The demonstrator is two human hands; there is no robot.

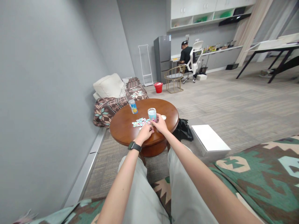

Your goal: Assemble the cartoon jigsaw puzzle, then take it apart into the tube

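My right hand [160, 124] is wrapped round a clear jar [152, 114] with a blue and pink printed side, which stands upright on the round wooden table [121, 128]. The jar's top is uncovered. A white lid [163, 117] lies just right of it. My left hand [145, 133], with a dark watch on its wrist, is closed low over the table in front of the jar. Whatever its curled fingers hold is too small to make out. Beside both hands spreads a pile of small pastel pieces [139, 122], apparently jigsaw pieces. Farther back stands a blue printed can [133, 106].
Behind the table is a sofa with a patterned cover [105, 109]. A white box [210, 138] and a black bag [184, 130] are on the floor at right. Farther off are a red bucket [158, 88], a metal-framed chair [174, 76] and a seated person [186, 54].
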